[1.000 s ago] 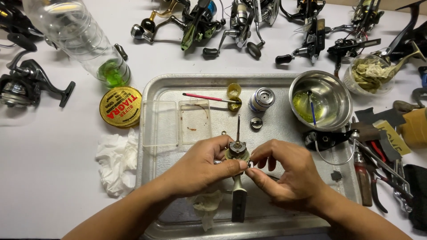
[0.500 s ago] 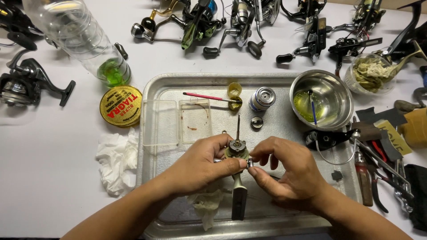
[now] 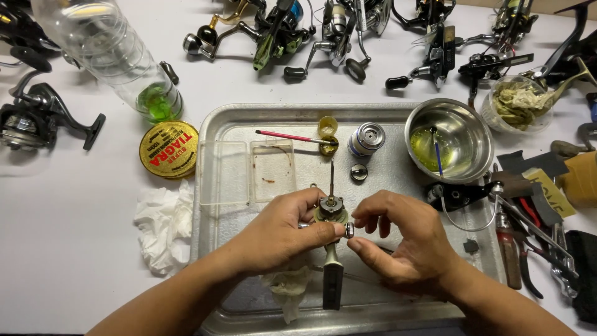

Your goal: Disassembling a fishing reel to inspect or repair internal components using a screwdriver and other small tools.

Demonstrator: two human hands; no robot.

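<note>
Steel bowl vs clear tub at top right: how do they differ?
The steel bowl is opaque metal and sits on the metal tray; the clear tub is see-through plastic and stands off the tray on the white table. The bowl holds yellowish liquid with a blue-handled brush in it; the tub holds crumpled, stained rags. The bowl is wider. Both are round and open-topped.
</note>
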